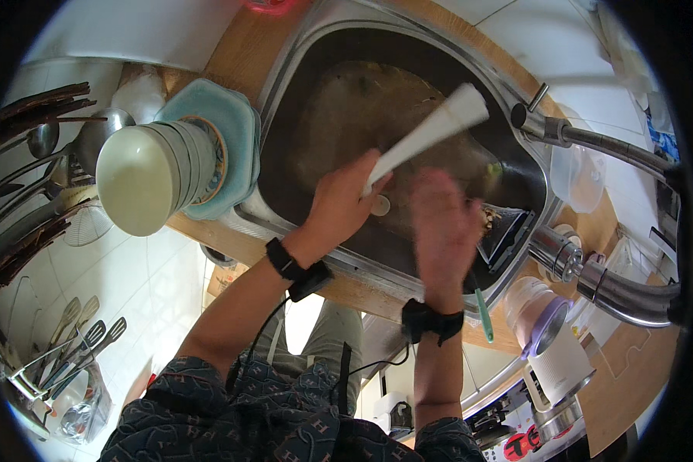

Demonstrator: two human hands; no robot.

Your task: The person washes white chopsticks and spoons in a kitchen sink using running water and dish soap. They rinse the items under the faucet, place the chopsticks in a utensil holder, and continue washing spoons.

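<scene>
Above the dark sink [286, 108]: left hand [340, 199] clasps one white tapered implement [433, 129]; right hand [444, 223] is blurred, its grip impossible to tell.

White wall tiles [527, 42] border a wooden countertop [242, 42].

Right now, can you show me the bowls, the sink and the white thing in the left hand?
Bowls [150, 179]: head view, on the top bowl of the stack.
Sink [285, 135]: head view, on its dark left inner wall.
White thing [437, 129]: head view, on its wider half.
</scene>
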